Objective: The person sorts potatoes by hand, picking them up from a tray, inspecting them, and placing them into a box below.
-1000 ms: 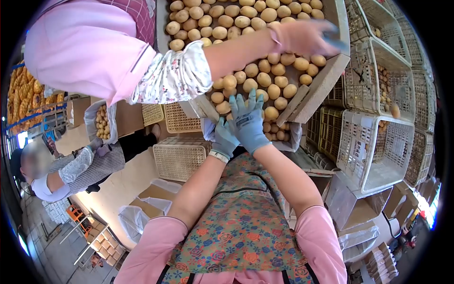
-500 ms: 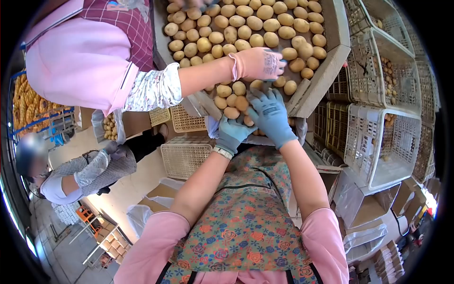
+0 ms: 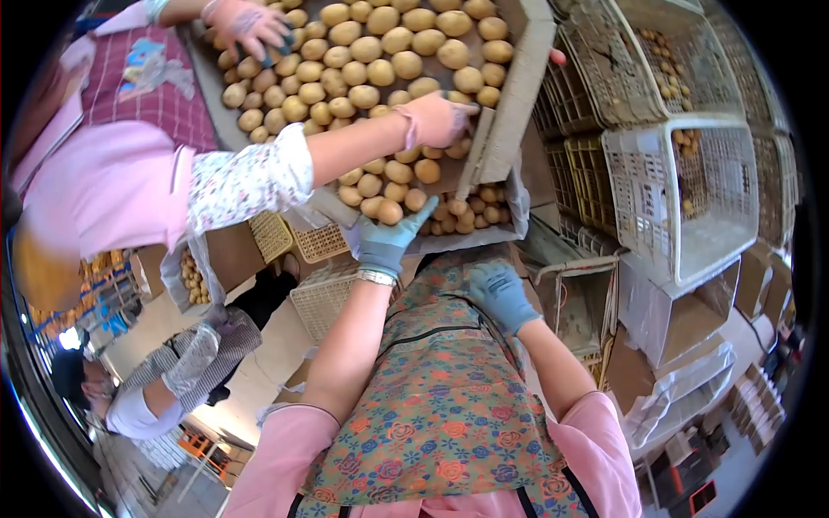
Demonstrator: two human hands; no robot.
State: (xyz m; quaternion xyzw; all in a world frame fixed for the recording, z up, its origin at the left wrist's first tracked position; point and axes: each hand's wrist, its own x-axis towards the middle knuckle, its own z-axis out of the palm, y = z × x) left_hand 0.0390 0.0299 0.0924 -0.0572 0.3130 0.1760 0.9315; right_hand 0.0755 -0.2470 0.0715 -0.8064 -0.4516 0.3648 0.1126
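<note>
**Now my right hand (image 3: 501, 296) is staying back from the potatoes (image 3: 366, 49)**

My right hand is no longer reaching in beside my left hand (image 3: 387, 246). It is hanging low, close by my flowery apron (image 3: 423, 397). So I am thinking that only my left hand is minding the potatoes at this moment, and the right one is being left out of the work.

The big bunch of potatoes is lying on the counter (image 3: 515, 99), all over it. More potatoes are sitting in the lined box (image 3: 520, 207) under its end, and with my right hand away, they are showing much better.

The fingers of my left hand are standing wide, with the thumb sticking out far from the rest. They are making a cup at the low end of the counter, and a few potatoes are sitting right against it. I am not squeezing any of them.

The fingers of my right hand are curling under. The back of the glove is hiding them, so I cannot tell if they are closing on anything.

A co-worker's pink-gloved hand (image 3: 439, 119) is reaching across, over by the counter's side board.
</note>
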